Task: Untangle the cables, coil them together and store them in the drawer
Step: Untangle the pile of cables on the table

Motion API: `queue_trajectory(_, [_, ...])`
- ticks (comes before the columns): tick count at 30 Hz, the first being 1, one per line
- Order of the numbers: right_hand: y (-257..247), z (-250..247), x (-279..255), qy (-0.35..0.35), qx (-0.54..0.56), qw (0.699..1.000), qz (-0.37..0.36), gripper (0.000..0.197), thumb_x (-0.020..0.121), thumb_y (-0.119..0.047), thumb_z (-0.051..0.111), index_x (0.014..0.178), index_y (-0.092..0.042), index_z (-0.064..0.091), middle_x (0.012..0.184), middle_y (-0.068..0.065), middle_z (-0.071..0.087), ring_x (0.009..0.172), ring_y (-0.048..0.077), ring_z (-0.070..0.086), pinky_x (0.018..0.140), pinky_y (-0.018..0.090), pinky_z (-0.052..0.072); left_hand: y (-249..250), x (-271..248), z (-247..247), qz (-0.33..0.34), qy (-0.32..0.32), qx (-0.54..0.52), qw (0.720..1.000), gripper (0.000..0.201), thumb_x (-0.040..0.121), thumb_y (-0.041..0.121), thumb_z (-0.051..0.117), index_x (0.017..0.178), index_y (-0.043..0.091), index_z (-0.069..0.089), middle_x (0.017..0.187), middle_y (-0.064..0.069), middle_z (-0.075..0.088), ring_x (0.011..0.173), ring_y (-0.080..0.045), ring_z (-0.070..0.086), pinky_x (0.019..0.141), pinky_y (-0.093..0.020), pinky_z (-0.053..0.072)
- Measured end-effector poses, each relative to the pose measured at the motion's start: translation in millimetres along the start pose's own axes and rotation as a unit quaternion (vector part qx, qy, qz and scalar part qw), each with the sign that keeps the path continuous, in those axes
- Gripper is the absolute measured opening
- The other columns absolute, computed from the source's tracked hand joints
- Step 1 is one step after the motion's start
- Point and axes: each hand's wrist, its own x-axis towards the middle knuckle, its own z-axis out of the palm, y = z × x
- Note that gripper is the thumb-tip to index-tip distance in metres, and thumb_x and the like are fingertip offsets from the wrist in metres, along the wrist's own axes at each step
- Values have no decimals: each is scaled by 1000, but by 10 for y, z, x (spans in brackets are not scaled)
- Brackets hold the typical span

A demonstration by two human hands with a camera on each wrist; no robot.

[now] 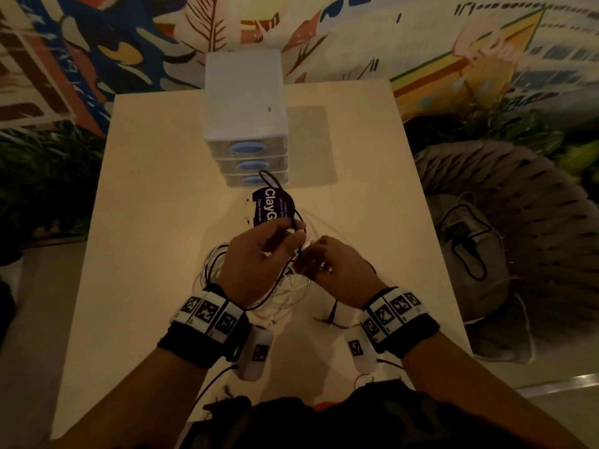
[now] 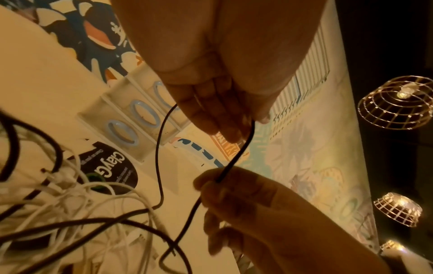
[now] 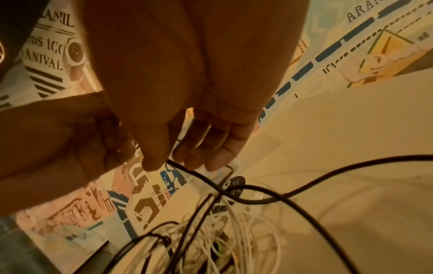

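A tangle of white cables (image 1: 285, 288) (image 2: 82, 204) (image 3: 225, 233) and a black cable (image 1: 264, 178) (image 2: 239, 155) (image 3: 304, 187) lies mid-table. Both hands hover just above it, close together. My left hand (image 1: 293, 230) (image 2: 243, 128) pinches the black cable at its fingertips, and a loop of it arcs out toward the drawers. My right hand (image 1: 311, 251) (image 2: 218, 183) (image 3: 168, 163) grips the same black cable a short way along. The white three-drawer unit (image 1: 246, 92) (image 2: 131, 118) stands behind the tangle with all drawers closed.
A dark round sticker (image 1: 272, 205) (image 2: 112, 166) lies on the pale table (image 1: 146, 222) between the tangle and the drawers. A grey bag (image 1: 470, 247) sits on the floor to the right. A patterned wall rises behind the table.
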Motion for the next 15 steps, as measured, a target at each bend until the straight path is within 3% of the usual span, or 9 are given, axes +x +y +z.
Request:
queue_trajectory(3, [-17, -54, 5, 36, 105, 994, -19, 7, 95, -29, 67, 101, -28, 67, 100, -5, 70, 90, 15, 68, 83, 38, 56, -60, -33, 24, -22, -88, 0, 996, 59, 80, 59, 70, 133, 40, 54, 108, 17, 69, 95, 1, 68, 79, -16, 55])
queue_trajectory(6, [-96, -165, 8, 83, 283, 955, 25, 12, 98, -16, 65, 99, -28, 65, 92, 0, 74, 85, 19, 73, 82, 39, 59, -182, -80, 76, -31, -144, 43, 988, 74, 74, 61, 77, 139, 47, 44, 112, 21, 65, 97, 4, 64, 79, -13, 53])
queue_trajectory(8, [-145, -262, 7, 106, 382, 918, 25, 9, 99, -7, 61, 101, -15, 64, 88, 8, 72, 82, 24, 73, 78, 37, 60, -258, -110, 131, -24, -149, 73, 986, 63, 82, 56, 75, 138, 41, 52, 108, 18, 68, 93, 4, 65, 77, -16, 53])
queue_trajectory(11, [-168, -338, -9, 113, 470, 875, 31, 7, 100, -5, 56, 105, -6, 61, 93, 14, 69, 85, 29, 73, 78, 40, 61, -320, -123, 183, 26, -134, 116, 984, 23, 94, 45, 67, 110, 31, 75, 95, 11, 71, 85, -2, 63, 73, -26, 53])
queue_trajectory(13, [-111, -301, -2, 118, 472, 872, 43, 13, 101, -13, 59, 113, -9, 60, 99, 13, 69, 89, 28, 72, 82, 43, 60, -312, -110, 180, 25, -134, 115, 984, 23, 96, 45, 62, 104, 30, 78, 90, 9, 73, 81, -3, 64, 72, -29, 52])
queue_trajectory(15, [-6, -205, 1, 93, 411, 905, 55, 31, 94, -31, 70, 122, -20, 60, 108, 8, 70, 95, 23, 71, 85, 41, 59, -273, -80, 130, 19, -109, 92, 990, 23, 97, 46, 61, 104, 33, 78, 86, 12, 75, 79, 0, 67, 70, -23, 52])
